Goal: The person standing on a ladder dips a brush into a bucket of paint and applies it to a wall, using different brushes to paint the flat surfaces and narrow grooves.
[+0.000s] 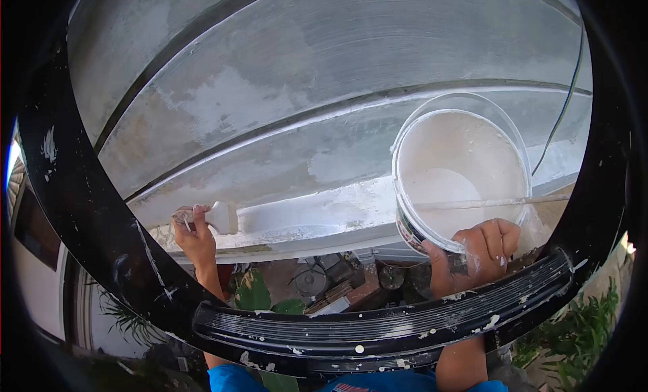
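My left hand (194, 231) is closed around the handle of a paintbrush (221, 218), whose bristles touch the narrow ledge at the foot of the grey wall. White paint covers the ledge (304, 215) to the right of the brush. On the right, my right hand (482, 250) grips the near rim of a round bucket (405, 213) coated with whitish paint. The bucket rests at the ledge, and some white paint shows inside it. A thin paint-coated stick (472, 203) lies across its opening.
A black, paint-spattered ladder frame (385, 334) curves around the view, between my body and the wall. The grey wall (270, 88) has horizontal grooves. A dark cable (567, 105) hangs at right. Far below are plants (253, 294) and assorted objects on the ground.
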A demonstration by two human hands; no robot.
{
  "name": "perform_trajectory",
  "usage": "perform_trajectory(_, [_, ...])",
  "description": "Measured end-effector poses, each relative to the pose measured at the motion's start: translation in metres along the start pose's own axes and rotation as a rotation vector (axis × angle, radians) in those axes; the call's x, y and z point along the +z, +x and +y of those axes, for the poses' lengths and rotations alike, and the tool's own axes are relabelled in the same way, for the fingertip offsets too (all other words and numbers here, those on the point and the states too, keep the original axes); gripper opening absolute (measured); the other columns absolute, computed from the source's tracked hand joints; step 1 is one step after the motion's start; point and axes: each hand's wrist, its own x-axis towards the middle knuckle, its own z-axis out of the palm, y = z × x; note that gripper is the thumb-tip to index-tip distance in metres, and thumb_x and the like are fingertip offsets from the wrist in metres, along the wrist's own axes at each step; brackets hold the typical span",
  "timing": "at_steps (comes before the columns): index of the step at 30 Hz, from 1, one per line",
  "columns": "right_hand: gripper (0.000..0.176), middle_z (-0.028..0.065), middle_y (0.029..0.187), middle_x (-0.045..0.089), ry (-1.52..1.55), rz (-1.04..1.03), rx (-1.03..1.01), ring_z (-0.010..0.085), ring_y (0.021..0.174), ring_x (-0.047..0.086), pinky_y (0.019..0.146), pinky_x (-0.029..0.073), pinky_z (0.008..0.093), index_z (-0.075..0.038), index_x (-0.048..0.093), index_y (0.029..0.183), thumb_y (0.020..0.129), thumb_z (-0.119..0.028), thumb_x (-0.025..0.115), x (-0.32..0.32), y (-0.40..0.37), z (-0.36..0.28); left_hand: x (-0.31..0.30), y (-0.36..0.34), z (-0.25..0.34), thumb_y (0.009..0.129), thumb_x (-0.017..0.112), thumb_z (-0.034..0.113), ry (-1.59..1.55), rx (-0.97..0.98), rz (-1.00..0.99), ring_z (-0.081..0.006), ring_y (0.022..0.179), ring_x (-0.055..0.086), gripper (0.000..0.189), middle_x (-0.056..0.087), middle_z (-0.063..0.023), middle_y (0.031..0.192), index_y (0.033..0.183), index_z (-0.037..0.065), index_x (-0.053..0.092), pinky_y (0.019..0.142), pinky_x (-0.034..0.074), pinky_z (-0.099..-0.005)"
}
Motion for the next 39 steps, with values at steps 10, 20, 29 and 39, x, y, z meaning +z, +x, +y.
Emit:
perform_trajectory(10, [0.024,0.0053,0.080,0.050,0.063,0.189,-0.191,0.0279,0.087,0.049,0.076,0.042,0.0458,-0.012,0.058,0.078,0.067,-0.025,0.076,-0.008,0.005,0.006,0.179,-0.096,0.083,0.099,0.063,0.013,-0.729,-0.380,-0.376,-0.0291,0.094,0.071,0.020,0.068,-0.0170,0.096,0.107,0.003,0.048,0.076,0.062,-0.0393])
perform_trajectory(20, [0.032,0.0062,0.085,0.051,0.064,0.207,-0.154,0.0288,0.091,0.049,0.082,0.039,0.0503,-0.010,0.059,0.077,0.068,-0.033,0.080,0.011,-0.007,0.010,0.069,-0.032,-0.038,0.098,0.064,0.015,-0.165,-0.068,-0.228,-0.0114,0.070,0.065,0.021,0.065,-0.0099,0.088,0.107,0.001,0.051,0.045,0.053,-0.0224])
perform_trajectory(29, [0.035,0.0061,0.080,0.049,0.059,0.238,-0.166,0.0284,0.085,0.049,0.082,0.038,0.0493,-0.012,0.056,0.073,0.069,-0.039,0.078,0.005,0.000,0.009,0.113,-0.057,0.066,0.099,0.063,0.015,-0.684,-0.276,-0.108,-0.0164,0.080,0.067,0.019,0.066,-0.0128,0.091,0.106,0.001,0.052,0.054,0.061,-0.0289])
perform_trajectory(39, [0.031,0.0037,0.078,0.052,0.021,0.077,-0.028,0.0271,0.094,0.050,0.086,0.043,0.0447,-0.012,0.060,0.079,0.066,-0.027,0.084,0.003,-0.005,0.004,0.120,-0.066,0.057,0.096,0.068,0.009,-0.361,-0.132,-0.230,-0.0099,0.074,0.064,0.017,0.069,-0.0080,0.087,0.102,-0.001,0.057,0.066,0.054,-0.0249])
